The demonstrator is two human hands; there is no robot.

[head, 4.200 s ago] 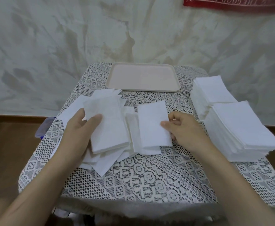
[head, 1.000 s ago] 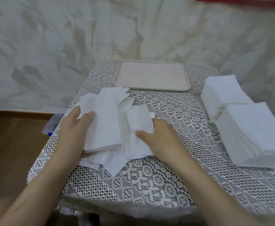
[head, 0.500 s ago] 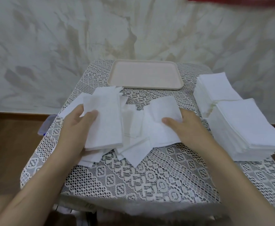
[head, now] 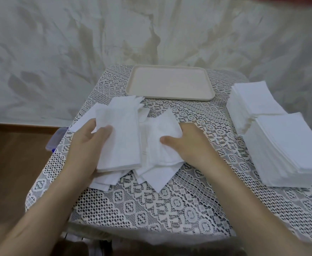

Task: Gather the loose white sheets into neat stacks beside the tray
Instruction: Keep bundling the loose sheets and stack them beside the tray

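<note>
- Smooth beige rectangular tray [head: 170, 82], round-cornered, upper centre, on a lace tablecloth [head: 151, 209].
- Left hand [head: 85, 148] grips a squared bundle of white sheets [head: 122, 137], centre-left, above scattered loose sheets [head: 157, 178].
- Right hand [head: 190, 145] pinches one crumpled sheet [head: 160, 130], thumb on top.
- Two tall stacks [head: 288, 145] at right edge.

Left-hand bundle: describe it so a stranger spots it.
On the lace table, before the beige tray, lies a scattered sheet pile. The bundle tops its left side, gripped by the left hand; unlike the rest, its edges line up.
</note>
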